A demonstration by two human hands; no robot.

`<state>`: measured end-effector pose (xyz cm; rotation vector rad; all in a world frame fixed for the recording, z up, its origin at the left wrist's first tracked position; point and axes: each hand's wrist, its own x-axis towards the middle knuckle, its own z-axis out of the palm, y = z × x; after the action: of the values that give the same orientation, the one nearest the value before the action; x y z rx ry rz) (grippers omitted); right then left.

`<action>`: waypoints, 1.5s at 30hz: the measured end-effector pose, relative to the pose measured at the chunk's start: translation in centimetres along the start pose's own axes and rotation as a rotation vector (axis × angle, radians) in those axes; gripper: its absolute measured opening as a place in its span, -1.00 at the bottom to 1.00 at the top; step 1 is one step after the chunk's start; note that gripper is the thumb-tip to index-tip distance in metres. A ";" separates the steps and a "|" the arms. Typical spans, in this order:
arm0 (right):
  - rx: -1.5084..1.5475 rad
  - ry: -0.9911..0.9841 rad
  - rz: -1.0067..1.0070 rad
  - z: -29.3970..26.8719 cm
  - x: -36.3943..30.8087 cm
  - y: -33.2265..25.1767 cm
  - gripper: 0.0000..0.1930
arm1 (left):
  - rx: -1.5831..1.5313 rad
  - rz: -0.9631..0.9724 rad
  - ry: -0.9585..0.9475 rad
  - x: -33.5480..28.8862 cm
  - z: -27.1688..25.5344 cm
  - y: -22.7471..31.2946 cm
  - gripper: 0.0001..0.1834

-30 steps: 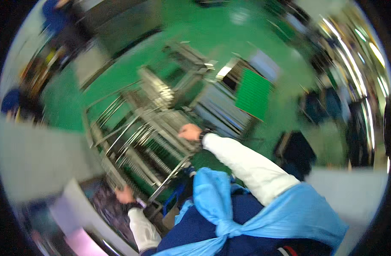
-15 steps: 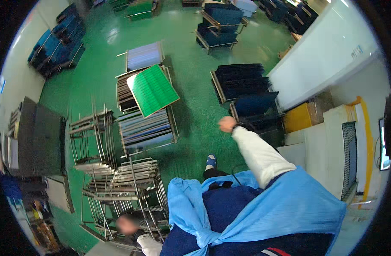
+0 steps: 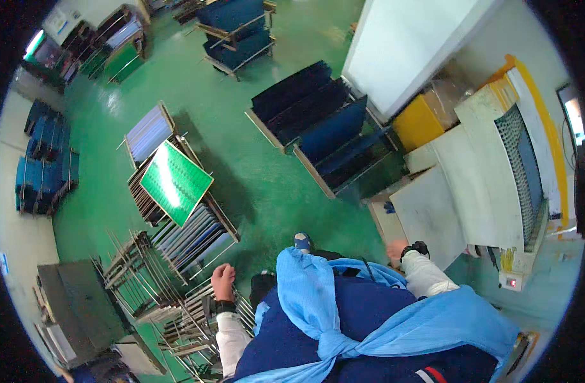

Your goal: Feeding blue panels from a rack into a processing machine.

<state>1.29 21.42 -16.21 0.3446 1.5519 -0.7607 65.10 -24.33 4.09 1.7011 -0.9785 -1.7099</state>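
My left hand is raised in front of my left side, its fingers curled in and nothing showing in them. Below and beside it stand nested metal rack frames. My right hand, with a dark band at its wrist, hangs near a pale panel on my right. Its fingers are too blurred to read, and no object shows in it. Ahead to the left, a green sheet with a pale edge lies across racks of thin upright panels.
Dark blue panels fill racks ahead, beside a white partition. A yellow box and a white machine stand at the right. Grey boards lean at the left. Green floor runs between the racks.
My view has turned right and moved forward. My left hand has come up and forward from low beside the rack frames; my right hand has swung back from its forward reach to my side.
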 end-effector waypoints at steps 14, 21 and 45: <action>-0.077 0.222 -0.216 22.4 -9.5 -15.0 -0.76 | 0.382 -0.046 -0.349 18.3 16.6 10.2 -0.77; -0.078 0.256 -0.084 21.0 -8.2 -17.9 -0.78 | 0.542 -0.114 -0.520 25.4 25.8 12.5 -0.74; -0.266 0.219 -0.288 9.2 6.1 -42.1 -0.79 | 0.572 -0.438 -0.550 32.8 53.1 10.5 -0.63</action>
<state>-18.99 -16.69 -10.84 0.0050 1.9111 -0.7422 9.08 -50.08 -10.42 1.9306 -1.5438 -2.4399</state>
